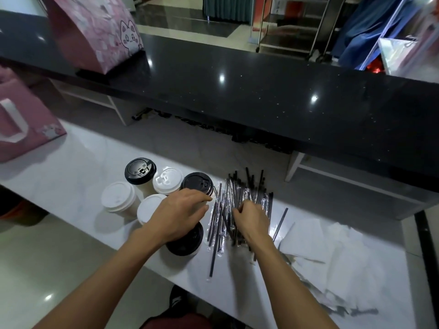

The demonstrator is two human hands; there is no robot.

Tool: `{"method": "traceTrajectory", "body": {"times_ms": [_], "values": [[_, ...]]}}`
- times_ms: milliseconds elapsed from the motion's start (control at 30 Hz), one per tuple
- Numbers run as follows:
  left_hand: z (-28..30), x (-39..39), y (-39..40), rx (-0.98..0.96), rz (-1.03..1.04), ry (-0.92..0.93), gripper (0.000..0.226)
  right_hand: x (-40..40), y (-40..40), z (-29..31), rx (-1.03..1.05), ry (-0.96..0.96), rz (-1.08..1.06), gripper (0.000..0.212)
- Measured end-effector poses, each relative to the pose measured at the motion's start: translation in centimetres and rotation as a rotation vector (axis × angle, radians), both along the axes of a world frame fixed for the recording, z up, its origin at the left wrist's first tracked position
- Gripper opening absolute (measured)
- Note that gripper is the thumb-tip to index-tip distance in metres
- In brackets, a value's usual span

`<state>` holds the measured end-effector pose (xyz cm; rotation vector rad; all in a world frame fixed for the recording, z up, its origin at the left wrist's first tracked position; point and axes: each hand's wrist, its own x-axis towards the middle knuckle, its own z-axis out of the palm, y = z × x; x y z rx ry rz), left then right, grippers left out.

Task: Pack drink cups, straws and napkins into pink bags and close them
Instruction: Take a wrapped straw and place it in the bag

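Status: mid-task, one bag possibly finished, plenty left.

- Pink paper bag with a cartoon cat print [95, 32] stands on the raised black stone counter [261, 91] at its far-left end. Top is out of frame, so can't tell if it's packed or closed.
- Second pink paper bag with a white ribbon handle [26, 129] sits at the left end of the white marble-look worktop [71, 167]. Contents not visible; looks like the next one to fill, but that's a guess.
- Six lidded paper drink cups in view, clustered near the middle of the worktop: three white-lidded [118, 198], three black-lidded [140, 170]. None in a bag.
- Loose pile of black, clear-wrapped straws [240, 198] just right of the cups, a few strays toward the near edge.
- White paper napkins [332, 252] spread at the right end, near edge. Unpacked.

Hands:
- Left hand [180, 214] is over the cups between two black lids, fingers curled downward; whatever is under the palm is hidden, so can't tell if it holds anything.
- Right hand [251, 217] is down in the straw pile, fingers bent into the straws, apparently pinching some. Blurred, count unreadable.

Left: bag the cups, add straws and napkins, close.
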<state>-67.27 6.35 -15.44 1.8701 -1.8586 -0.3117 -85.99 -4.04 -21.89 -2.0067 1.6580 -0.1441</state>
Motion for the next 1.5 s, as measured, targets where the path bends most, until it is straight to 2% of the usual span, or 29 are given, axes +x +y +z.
{"method": "traceTrajectory", "body": {"times_ms": [100,267,633,867,1167,1300,1500], "values": [[0.1,0.0,0.4,-0.002,0.006,0.003,0.027,0.0,0.0,0.7,0.012,0.041,0.040,0.033],[0.0,-0.3,0.7,-0.004,0.013,0.004,0.035,0.0,-0.6,-0.3,-0.019,0.057,0.052,0.025],[0.0,-0.9,1.2,0.026,0.016,0.005,0.034,-1.5,-0.9,0.1,0.070,-0.072,0.017,0.028],[0.8,-1.5,1.5,0.024,-0.015,0.008,0.040,-2.0,-0.8,0.0,0.065,-0.119,-0.047,0.015],[1.1,1.0,4.3,0.078,-0.067,-0.018,0.038,0.8,0.5,0.7,-0.010,0.006,-0.023,0.031],[1.5,2.7,6.3,0.095,-0.080,-0.033,0.032,2.2,0.8,1.0,-0.068,0.148,0.017,0.007],[1.6,4.1,8.7,0.110,-0.092,-0.003,0.039,2.2,1.1,1.0,-0.023,0.139,-0.055,0.007]]}}
